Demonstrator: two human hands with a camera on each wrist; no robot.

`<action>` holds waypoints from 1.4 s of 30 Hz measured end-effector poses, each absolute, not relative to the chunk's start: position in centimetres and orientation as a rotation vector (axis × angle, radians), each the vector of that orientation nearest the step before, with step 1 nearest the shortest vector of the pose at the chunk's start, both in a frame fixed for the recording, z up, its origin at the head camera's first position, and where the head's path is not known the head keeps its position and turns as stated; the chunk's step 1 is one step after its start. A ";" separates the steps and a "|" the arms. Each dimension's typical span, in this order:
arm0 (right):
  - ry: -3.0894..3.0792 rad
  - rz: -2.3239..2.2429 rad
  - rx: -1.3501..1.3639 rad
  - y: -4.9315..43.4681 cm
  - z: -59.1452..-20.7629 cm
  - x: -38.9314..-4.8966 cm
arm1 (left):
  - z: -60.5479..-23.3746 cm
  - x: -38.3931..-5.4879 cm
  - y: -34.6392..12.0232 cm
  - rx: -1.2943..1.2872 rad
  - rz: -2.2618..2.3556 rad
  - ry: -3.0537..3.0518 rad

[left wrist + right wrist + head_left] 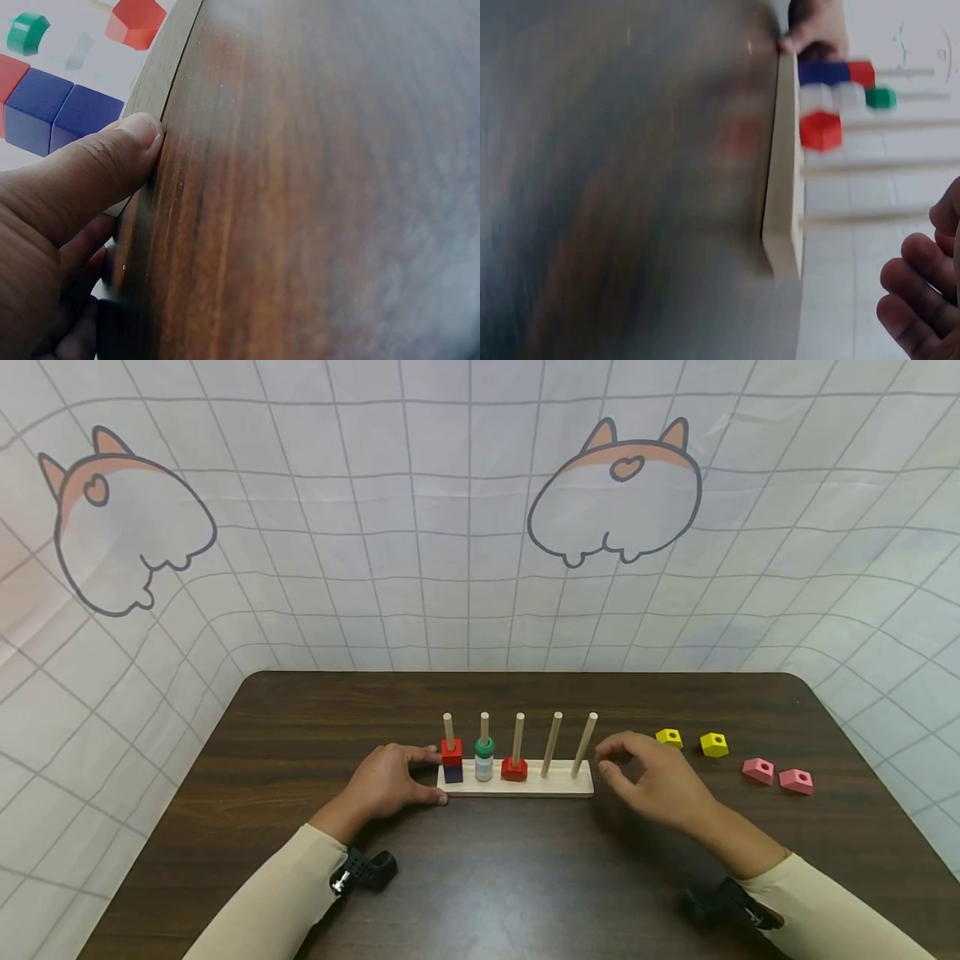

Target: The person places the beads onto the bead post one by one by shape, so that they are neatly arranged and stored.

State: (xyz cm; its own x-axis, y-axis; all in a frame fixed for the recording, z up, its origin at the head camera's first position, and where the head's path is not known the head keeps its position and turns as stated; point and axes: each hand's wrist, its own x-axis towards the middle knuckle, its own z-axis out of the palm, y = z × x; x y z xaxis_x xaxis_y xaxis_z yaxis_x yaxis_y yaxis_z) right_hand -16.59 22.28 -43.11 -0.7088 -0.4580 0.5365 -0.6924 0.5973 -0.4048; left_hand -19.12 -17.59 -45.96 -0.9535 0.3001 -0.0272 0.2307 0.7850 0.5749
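Note:
A pale wooden peg board [555, 788] lies on the table with five upright pegs. My left hand [385, 781] grips its left end, thumb [139, 135] along the front edge and fingers toward the back. On the first peg, a red square block [452, 752] tops blue blocks [41, 105]. The second peg bears white pieces [483, 768] under a green one [484, 747]. Low on the third sits a red block [514, 769]; the two right pegs show bare wood. My right hand [660, 781] hovers beside the board's right end, fingers loosely bent, nothing visible in them.
Two yellow blocks with holes, one nearer [669, 738] and one farther right [714, 745], lie past my right hand. Further right are two pink blocks, one [758, 770] beside the other [796, 782]. A white gridded cloth [465, 568] hangs behind the dark wooden table [510, 877].

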 end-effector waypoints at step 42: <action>-2.974 0.523 0.566 32.6 -43.8 -22.2 | -45.9 -19.0 -17.4 0.419 0.886 2.856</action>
